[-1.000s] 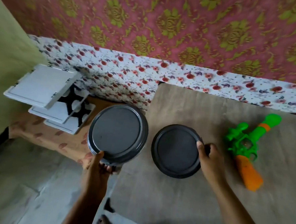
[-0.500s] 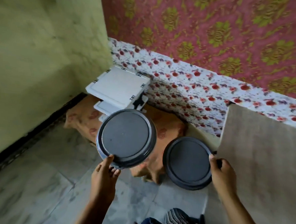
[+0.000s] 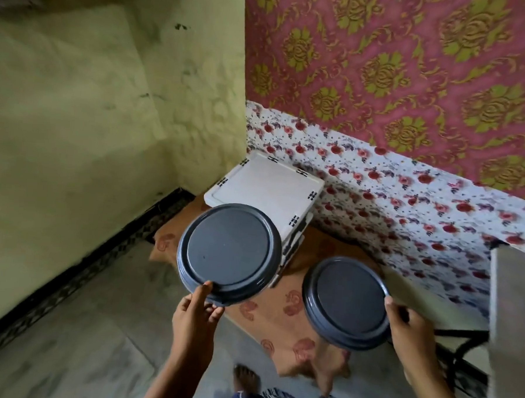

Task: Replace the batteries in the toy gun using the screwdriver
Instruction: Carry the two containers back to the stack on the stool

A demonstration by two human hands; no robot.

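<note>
Above the tiled floor [image 3: 65, 340], both hands grip flat-held dark plates.

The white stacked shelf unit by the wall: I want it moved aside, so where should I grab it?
Judging by shape, grip the top tray's raised rim at two opposite edges, coming from above; it sits level, though the left round container covers its near corner.
</note>
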